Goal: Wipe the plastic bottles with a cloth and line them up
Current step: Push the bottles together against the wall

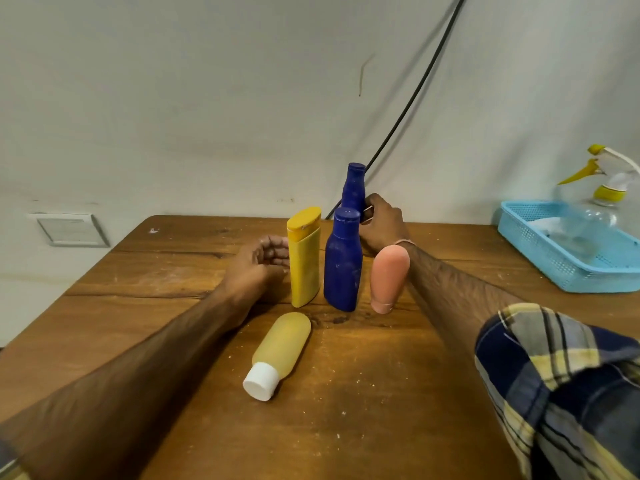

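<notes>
**Five bottles on table; right hand at rear blue bottle**

Wooden table (346, 393), dusty surface. Three bottles stand in a close row: yellow bottle (304, 258), front blue bottle (343, 261), and pink tube (388, 275) standing on its cap. A rear blue bottle (354, 188) stands behind the row. A pale yellow bottle with a white cap (280, 351) lies on its side in front.

Left hand (259, 265): fingers curled, loosely open, just beside the yellow bottle; contact cannot be confirmed. Right hand (381, 223): wrapped against the rear blue bottle's side, fingers closed on it.

A blue basket (540, 258) at the right edge holds a clear spray bottle (602, 202). Cloth not identifiable.
</notes>
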`<act>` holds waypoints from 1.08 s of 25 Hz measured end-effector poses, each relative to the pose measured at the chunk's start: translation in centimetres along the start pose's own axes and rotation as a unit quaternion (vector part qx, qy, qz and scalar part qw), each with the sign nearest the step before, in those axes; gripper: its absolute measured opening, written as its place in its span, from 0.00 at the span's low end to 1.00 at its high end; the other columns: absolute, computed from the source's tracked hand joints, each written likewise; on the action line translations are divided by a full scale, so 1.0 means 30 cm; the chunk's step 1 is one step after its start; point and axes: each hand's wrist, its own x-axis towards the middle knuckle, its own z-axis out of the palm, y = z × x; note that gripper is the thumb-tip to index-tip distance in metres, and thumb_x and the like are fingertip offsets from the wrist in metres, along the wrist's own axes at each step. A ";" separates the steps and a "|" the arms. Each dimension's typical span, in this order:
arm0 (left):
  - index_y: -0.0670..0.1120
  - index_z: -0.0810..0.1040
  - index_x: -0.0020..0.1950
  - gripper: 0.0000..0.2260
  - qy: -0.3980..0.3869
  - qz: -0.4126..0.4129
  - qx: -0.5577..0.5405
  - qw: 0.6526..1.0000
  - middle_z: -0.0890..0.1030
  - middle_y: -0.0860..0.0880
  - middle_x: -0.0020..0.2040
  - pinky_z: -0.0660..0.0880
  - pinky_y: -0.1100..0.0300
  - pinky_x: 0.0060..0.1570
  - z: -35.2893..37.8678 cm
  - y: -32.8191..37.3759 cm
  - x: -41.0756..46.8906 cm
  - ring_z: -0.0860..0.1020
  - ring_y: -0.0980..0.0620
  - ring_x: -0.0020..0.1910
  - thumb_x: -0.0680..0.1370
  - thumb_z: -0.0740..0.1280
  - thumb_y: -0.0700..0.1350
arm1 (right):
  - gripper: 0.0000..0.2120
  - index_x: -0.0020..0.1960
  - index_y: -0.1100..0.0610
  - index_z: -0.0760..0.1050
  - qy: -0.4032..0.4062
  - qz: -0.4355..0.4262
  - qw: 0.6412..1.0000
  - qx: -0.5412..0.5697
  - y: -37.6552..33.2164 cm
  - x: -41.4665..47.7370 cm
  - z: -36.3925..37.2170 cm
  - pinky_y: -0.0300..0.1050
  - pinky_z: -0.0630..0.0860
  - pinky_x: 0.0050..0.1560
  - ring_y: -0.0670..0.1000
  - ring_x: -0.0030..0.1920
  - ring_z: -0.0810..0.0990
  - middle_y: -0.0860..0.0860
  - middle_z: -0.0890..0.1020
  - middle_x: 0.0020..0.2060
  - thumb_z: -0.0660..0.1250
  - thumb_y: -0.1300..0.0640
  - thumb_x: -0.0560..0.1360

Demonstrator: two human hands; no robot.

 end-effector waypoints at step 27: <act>0.51 0.68 0.75 0.31 0.091 -0.012 0.068 0.993 0.77 0.46 0.68 0.78 0.42 0.63 0.074 -0.019 0.491 0.77 0.44 0.65 0.76 0.75 0.38 | 0.15 0.62 0.57 0.74 -0.049 -0.065 0.996 -0.029 -0.001 0.040 0.056 0.28 0.64 0.37 0.40 0.38 0.73 0.46 0.76 0.48 0.70 0.55 0.77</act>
